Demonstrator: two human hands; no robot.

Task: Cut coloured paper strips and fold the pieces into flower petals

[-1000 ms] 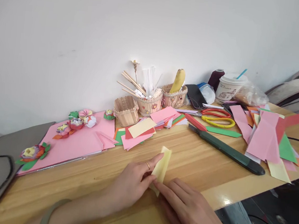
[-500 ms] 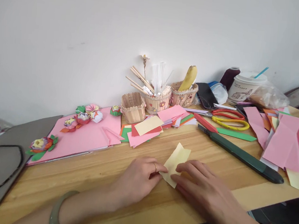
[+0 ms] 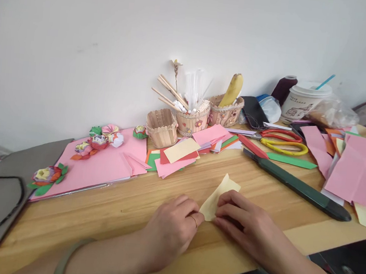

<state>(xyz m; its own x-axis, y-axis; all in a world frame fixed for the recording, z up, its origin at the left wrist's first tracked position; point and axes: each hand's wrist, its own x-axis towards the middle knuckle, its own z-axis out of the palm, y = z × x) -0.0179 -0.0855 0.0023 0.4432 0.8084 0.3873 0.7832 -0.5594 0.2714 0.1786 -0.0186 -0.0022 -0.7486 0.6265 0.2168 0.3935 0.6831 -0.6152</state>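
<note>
Pale-yellow paper strip (image 3: 213,201), one piece, is lying at a slant near the front of the wooden tabletop (image 3: 121,230), between two bare hands. The left hand (image 3: 174,223), wearing one ring and, further back, one bangle (image 3: 69,256), is touching the strip's lower left corner; its thumb is hiding, so I cannot tell whether it is pinching. The right hand (image 3: 243,217) is curling its fingers over the right edge; whether they are clamping the paper or only resting there, I cannot tell. Judging by the pose, the hands are positioning or shaping the strip, and the next move is calling for light, steady fingertips that keep both edges aligned.

Beyond the hands, one dark-green utility cutter (image 3: 302,186) is lying diagonally. On the left, one pink sheet (image 3: 101,167) is bearing folded paper flowers (image 3: 47,176), seemingly seven, though some are overlapping. Two heaps of coloured paper are spreading out: one central (image 3: 175,166), one at right (image 3: 345,176). One pair of scissors (image 3: 282,141) is showing a red and a yellow handle.

Farther back, three small wooden baskets (image 3: 161,128) are standing in a row, the rightmost holding one banana (image 3: 232,91). One lidded paper cup (image 3: 304,102) is standing beside one maroon thread spool (image 3: 284,89).
</note>
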